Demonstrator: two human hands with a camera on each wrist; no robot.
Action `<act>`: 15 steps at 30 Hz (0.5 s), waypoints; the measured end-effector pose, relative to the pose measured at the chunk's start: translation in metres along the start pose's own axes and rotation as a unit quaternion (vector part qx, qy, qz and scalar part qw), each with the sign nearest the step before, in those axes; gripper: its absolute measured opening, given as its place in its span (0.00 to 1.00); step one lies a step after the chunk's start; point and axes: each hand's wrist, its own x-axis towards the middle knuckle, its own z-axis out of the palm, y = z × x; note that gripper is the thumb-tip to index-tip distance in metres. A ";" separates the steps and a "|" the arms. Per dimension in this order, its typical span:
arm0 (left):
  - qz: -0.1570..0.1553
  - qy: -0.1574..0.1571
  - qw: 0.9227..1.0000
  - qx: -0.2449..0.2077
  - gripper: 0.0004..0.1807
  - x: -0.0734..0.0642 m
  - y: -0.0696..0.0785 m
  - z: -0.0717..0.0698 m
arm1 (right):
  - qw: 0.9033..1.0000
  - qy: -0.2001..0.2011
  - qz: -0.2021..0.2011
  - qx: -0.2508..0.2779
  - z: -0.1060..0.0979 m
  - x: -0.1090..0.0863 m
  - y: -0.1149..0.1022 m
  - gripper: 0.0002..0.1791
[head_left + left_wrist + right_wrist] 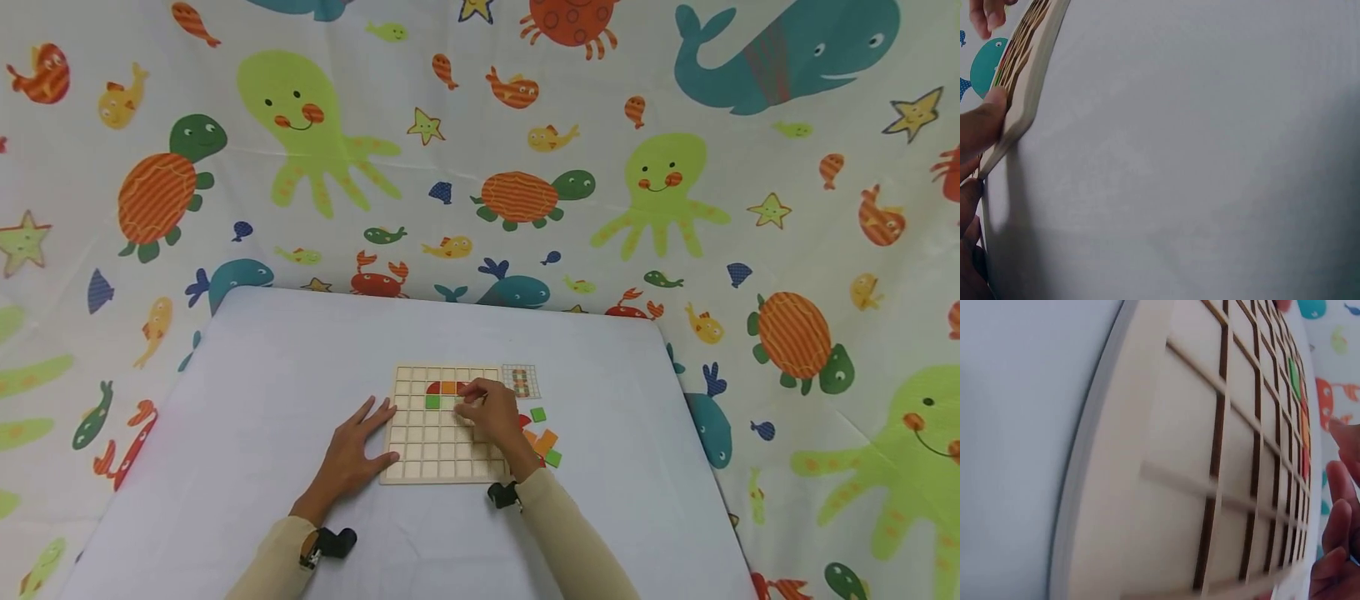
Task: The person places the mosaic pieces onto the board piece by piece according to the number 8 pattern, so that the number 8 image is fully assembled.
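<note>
A wooden grid board (420, 454) lies on the white-covered table. In its upper rows sit a red rounded piece (433, 387), an orange square (448, 388), another red piece (461, 387) and a green square (432, 402). My left hand (351, 454) rests at the board's left edge, thumb and fingers spread; the left wrist view shows its thumb (988, 122) touching the rim. Over the board's right half hovers my right hand (491, 412), thumb and index finger beside the second red piece. Its bent fingers (1338, 528) show no piece between them in the right wrist view.
A small pattern card (521, 381) lies by the board's upper right edge. Several loose pieces, among them a green square (537, 414) and an orange one (547, 440), lie right of the board, partly behind my right forearm. A patterned cloth (450, 125) hangs behind the table.
</note>
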 end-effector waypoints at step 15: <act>0.018 0.027 0.999 -0.012 0.45 -0.002 0.003 -0.001 | 0.991 0.087 0.104 -0.011 -0.080 -0.027 0.061 0.10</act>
